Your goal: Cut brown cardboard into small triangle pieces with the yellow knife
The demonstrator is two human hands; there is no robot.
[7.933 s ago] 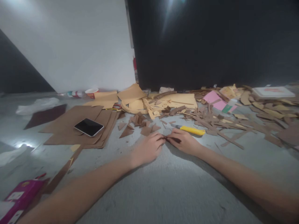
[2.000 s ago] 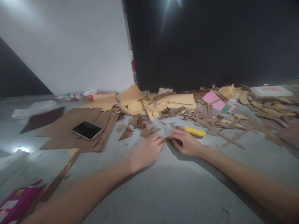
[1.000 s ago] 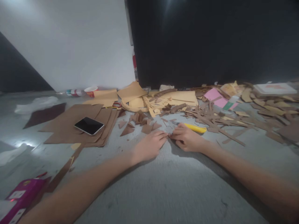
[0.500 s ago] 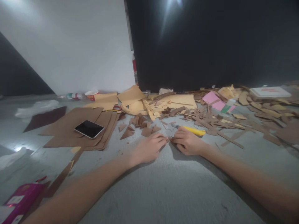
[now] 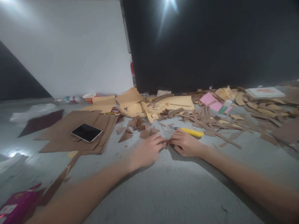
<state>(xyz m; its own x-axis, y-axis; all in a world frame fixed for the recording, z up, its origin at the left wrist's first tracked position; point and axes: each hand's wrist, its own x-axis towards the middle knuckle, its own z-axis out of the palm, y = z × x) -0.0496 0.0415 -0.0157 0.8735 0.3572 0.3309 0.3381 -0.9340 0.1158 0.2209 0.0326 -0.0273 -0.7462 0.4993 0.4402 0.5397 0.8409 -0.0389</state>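
Observation:
My left hand (image 5: 146,150) and my right hand (image 5: 185,143) rest on the grey floor (image 5: 168,186) with their fingertips meeting. Both pinch a small brown cardboard piece (image 5: 166,142) between them; most of it is hidden by the fingers. A yellow utility knife (image 5: 190,132) lies just beyond my right hand. Small brown cardboard triangles (image 5: 140,128) lie scattered beyond my left hand.
A phone (image 5: 86,132) lies on a stack of brown cardboard sheets (image 5: 70,129) at the left. Tan and brown offcuts (image 5: 221,119), a pink sheet (image 5: 211,100) and a glue bottle (image 5: 224,106) crowd the back right. A red cup (image 5: 89,97), a magenta box (image 5: 14,207).
Both hands stay together, still pinching the small piece. The fingers shift slightly; the view wobbles a little.

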